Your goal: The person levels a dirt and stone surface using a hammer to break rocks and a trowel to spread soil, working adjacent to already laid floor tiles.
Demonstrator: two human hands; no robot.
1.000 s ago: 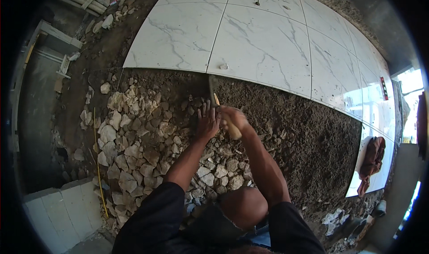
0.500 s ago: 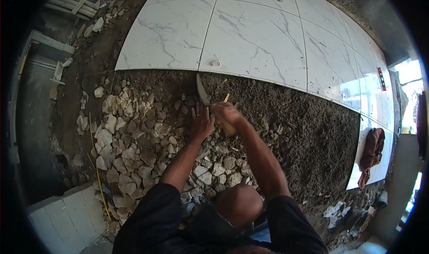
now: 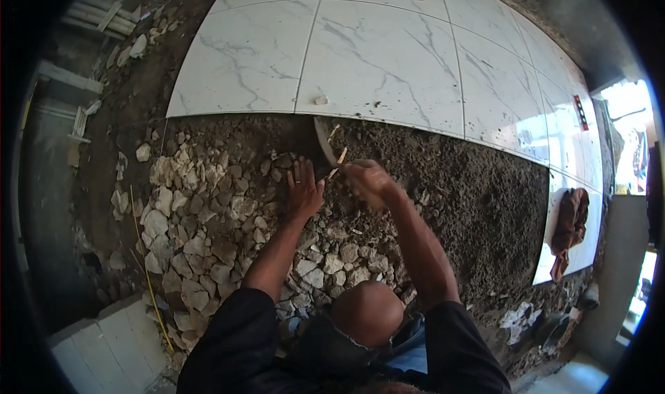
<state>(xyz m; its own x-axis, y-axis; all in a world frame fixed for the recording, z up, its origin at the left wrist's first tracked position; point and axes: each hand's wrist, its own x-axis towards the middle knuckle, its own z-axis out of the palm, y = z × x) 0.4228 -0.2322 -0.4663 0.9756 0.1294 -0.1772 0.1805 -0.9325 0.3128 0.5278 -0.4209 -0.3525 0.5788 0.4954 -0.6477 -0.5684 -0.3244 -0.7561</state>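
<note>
grey-veined white tiles [image 3: 388, 54] — dark brown soil [image 3: 492, 214] — reddish-brown cloth [image 3: 571, 221]

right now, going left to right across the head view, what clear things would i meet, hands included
yellow strip → left hand → right hand → bunched reddish-brown cloth

The handheld blade [image 3: 323, 142] has shifted farther right of the tile joint [image 3: 299, 92].

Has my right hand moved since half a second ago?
Yes, to the right: your right hand, gripping the trowel, is now farther right of the near-left marbled floor tile.
</note>
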